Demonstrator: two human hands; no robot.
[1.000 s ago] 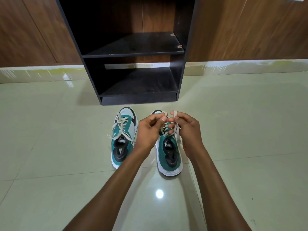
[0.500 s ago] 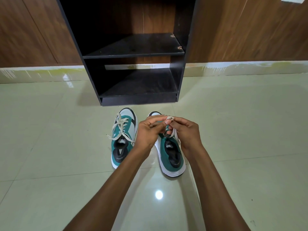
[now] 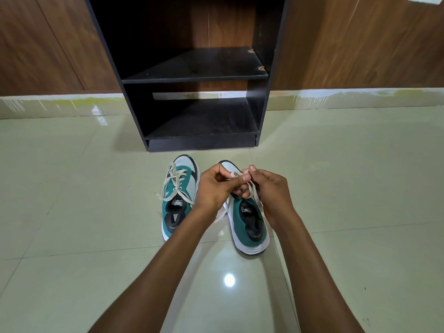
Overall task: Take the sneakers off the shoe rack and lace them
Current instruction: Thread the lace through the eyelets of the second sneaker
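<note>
Sneakers: two teal, white and black low-top sneakers stand side by side on the glossy pale tiled floor (image 3: 72, 212), toes toward the rack, heels toward the person, so the eyelets face up within easy reach.
Left sneaker (image 3: 179, 200): its cream flat lace crosses the eyelets, with loose ends trailing out to either side; no hand touches it.
Right sneaker (image 3: 249, 219): directly under both hands, its cream lace (image 3: 251, 191) rising from the eyelets into the fingers.
Left hand (image 3: 213, 188): fingers curled, thumb and forefinger pinching a small loop of the lace above the toe area.
Right hand (image 3: 271, 191): fingers curled round the other strand, thumb tip meeting the left thumb; the close meeting of both hands looks suited to forming a knot or bow.
Shoe rack: the black two-shelf wooden shoe rack (image 3: 197, 75) stands just beyond the toes against the brown wood-panelled wall (image 3: 360, 44); no shoes show on its shelves.
Stage: judging by this, removal is finished and lacing of the right sneaker is under way.
</note>
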